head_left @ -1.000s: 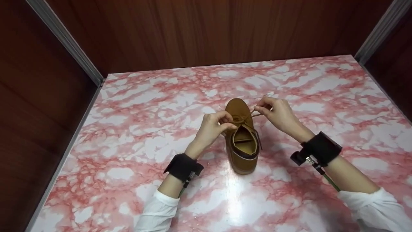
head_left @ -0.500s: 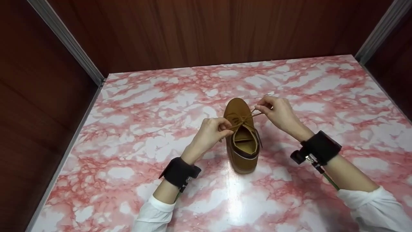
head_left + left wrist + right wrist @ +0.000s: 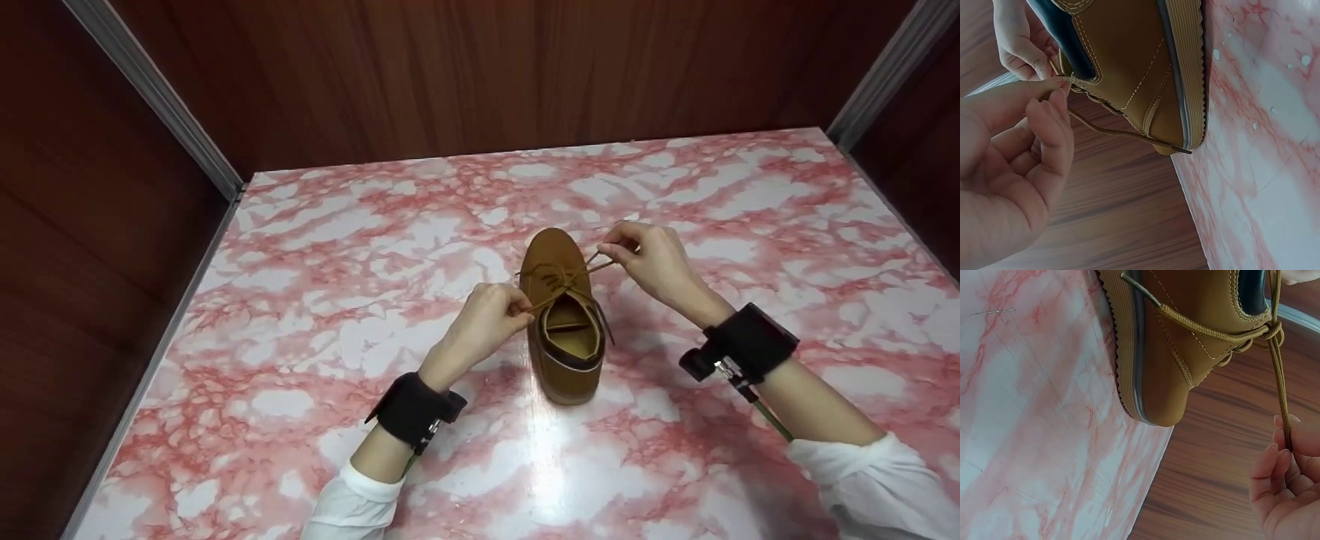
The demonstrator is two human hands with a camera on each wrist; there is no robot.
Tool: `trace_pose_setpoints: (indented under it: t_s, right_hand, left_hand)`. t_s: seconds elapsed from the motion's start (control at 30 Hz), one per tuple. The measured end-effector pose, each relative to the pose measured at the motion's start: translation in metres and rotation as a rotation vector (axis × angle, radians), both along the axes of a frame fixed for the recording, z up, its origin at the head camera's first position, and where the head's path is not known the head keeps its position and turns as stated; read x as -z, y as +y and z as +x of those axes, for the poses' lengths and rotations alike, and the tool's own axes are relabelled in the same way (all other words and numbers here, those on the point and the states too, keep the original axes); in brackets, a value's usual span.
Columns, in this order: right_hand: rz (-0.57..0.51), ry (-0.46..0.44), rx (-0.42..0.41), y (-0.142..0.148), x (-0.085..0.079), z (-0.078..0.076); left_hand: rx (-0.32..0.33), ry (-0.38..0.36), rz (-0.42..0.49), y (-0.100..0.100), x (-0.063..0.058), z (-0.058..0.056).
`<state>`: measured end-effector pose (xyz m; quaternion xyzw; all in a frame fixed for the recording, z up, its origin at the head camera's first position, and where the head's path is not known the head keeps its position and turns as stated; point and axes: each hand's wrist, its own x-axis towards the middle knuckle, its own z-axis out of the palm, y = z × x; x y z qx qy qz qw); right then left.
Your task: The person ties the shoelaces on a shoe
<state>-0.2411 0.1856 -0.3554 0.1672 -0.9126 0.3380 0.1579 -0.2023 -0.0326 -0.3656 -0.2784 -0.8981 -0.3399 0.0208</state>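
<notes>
A tan lace-up shoe (image 3: 570, 386) stands upright with its toe pointing away from me. Left of its opening, my left hand (image 3: 484, 322) pinches a stretch of brown shoelace between thumb and forefinger. On the other side my right hand (image 3: 654, 259) pinches a doubled strand of the shoelace (image 3: 1282, 391) at its fingertips. Both held parts run taut to a knot (image 3: 1272, 331) over the tongue. One loose lace end (image 3: 1129, 134) hangs along the shoe's left side; another loose end (image 3: 1185, 322) hangs on the right. My left fingertips partly hide what they pinch.
The shoe stands on a table (image 3: 300, 337) with a red and white marbled top. Dark wood panels (image 3: 525, 75) rise behind and at both sides, with grey metal strips (image 3: 157, 97) at the corners. Black bands (image 3: 750, 343) with cables wrap both wrists.
My left hand has moved left and towards me, drawing its lace out from the knot. A loose lace end now shows at the shoe's left edge. My right hand has barely shifted.
</notes>
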Motion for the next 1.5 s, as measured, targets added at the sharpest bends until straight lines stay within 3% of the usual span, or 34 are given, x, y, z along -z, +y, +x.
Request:
trace_pose_setpoints:
  t_s: [0.77, 1.0, 1.13, 1.3, 1.5]
  right_hand:
    - [0.01, 0.034, 0.006, 0.004, -0.001, -0.002]
    - [0.008, 0.136, -0.046, 0.007, 0.0, -0.005]
    - [-0.008, 0.191, -0.058, 0.008, -0.001, -0.005]
    - [-0.006, 0.182, -0.053, 0.009, 0.0, -0.005]
    - [0.016, 0.148, -0.032, 0.011, 0.003, -0.005]
  left_hand:
    - [0.014, -0.059, -0.081, -0.005, -0.005, 0.01]
    - [0.004, -0.025, -0.141, -0.007, -0.006, 0.012]
    - [0.008, -0.025, -0.13, -0.009, -0.005, 0.012]
    - [0.005, -0.035, -0.101, -0.011, -0.002, 0.01]
    - [-0.026, 0.016, -0.09, -0.014, 0.004, 0.008]
